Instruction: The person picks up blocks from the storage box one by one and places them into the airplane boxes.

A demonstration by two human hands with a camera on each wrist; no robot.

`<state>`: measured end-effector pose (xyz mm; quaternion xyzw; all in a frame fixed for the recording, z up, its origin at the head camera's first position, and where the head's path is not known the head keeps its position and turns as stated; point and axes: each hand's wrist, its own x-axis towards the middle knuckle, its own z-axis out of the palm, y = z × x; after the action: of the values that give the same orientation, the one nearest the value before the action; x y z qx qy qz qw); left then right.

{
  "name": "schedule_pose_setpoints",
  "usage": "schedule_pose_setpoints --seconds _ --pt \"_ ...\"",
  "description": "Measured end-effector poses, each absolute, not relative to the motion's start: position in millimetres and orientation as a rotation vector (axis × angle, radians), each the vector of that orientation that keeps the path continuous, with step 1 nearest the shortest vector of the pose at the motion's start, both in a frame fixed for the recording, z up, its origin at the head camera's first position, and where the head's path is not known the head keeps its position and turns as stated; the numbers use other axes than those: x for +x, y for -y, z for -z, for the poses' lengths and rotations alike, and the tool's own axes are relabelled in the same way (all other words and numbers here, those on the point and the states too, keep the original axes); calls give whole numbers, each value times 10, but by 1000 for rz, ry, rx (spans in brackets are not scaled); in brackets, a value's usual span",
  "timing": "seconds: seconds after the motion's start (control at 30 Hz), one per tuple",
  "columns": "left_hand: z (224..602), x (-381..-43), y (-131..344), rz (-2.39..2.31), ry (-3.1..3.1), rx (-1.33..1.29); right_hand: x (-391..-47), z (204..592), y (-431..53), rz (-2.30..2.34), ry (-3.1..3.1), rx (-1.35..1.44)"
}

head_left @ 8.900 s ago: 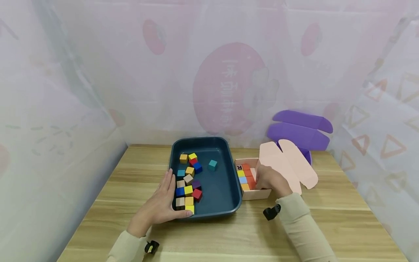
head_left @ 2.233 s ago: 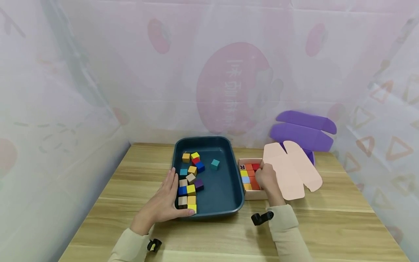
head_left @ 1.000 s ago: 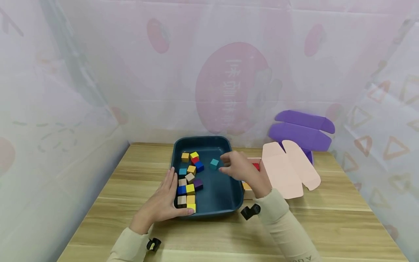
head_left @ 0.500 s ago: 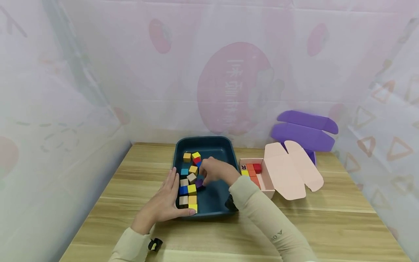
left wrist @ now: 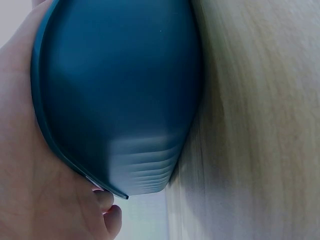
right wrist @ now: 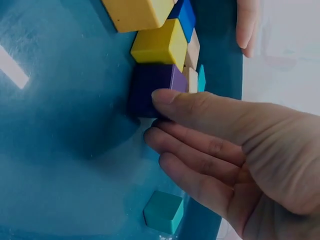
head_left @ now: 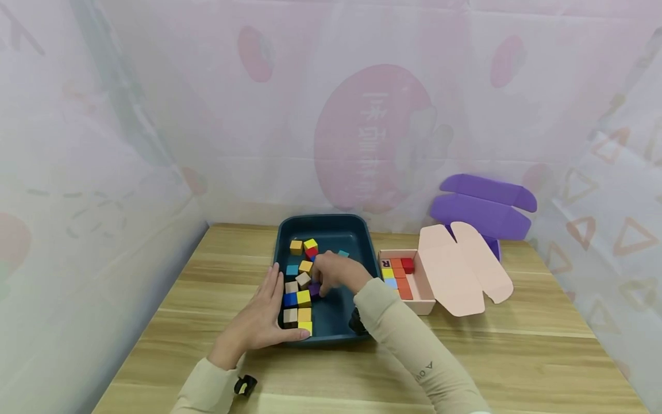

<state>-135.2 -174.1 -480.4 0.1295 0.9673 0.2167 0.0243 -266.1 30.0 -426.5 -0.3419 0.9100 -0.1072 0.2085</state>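
Note:
In the head view my left hand rests along the left edge of the dark teal tray, fingers straight, thumb over the front rim. My right hand reaches into the tray and pinches a purple cube; the right wrist view has the thumb on its near face and the fingers partly behind. Beside it sits a yellow cube. Blue, wooden, orange and yellow cubes cluster along the tray's left side. A teal cube lies apart. The pale pink box to the right contains rows of coloured cubes.
The pink box's lid lies folded open to its right. Behind it stands an open purple box. All rest on a wooden table, with printed sheets on the back and sides.
A red cube has left the tray's middle, and one now sits in the pink box's back right corner. My right hand has moved from the box to the purple cube. The left hand stays put.

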Motion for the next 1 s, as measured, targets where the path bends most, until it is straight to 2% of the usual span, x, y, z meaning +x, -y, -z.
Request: schedule_pose_setpoints --seconds 0.5,1.0 --pt "4802 -1339 1742 -694 -2983 381 -2625 4076 -413 288 -2616 -936" --pt "4800 -1356 1725 -675 -2993 370 -2543 3831 -1009 478 -2739 -884"
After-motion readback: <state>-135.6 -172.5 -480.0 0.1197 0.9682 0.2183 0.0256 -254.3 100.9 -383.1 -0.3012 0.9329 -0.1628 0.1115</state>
